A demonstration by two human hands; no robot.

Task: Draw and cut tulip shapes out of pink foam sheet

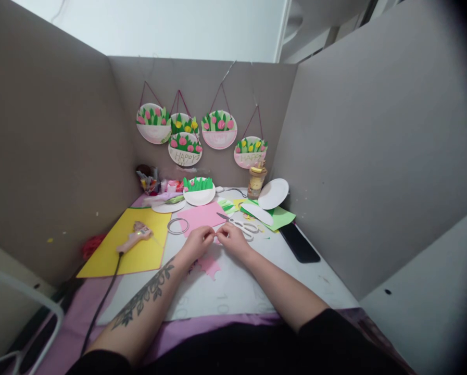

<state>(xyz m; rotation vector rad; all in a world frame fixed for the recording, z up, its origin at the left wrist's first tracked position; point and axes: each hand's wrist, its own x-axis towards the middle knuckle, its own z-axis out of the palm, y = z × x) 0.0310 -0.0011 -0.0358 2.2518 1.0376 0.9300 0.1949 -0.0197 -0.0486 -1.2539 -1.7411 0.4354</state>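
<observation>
Over the middle of the table, my left hand [200, 242] and my right hand [233, 240] meet fingertip to fingertip. Both are closed in a pinch; whatever sits between them is too small and hidden to make out. Just below lies a cut scrap of pink paper [210, 266]. A pink sheet [202, 216] is spread behind my hands. White-handled scissors [245, 226] rest beyond my right hand, blades partly open. A grey tape ring [177, 225] lies left of the pink sheet. Behind, a half-covered paper plate [199, 194] carries green paper leaves and a little pink.
A glue gun [135, 238] with a cord lies on a yellow sheet [100, 265] at left. To the right are a phone [299, 244], green paper [282, 219], white plates [273, 194] and a drink cup [256, 182]. Several flower plates [219, 138] hang on the grey partition.
</observation>
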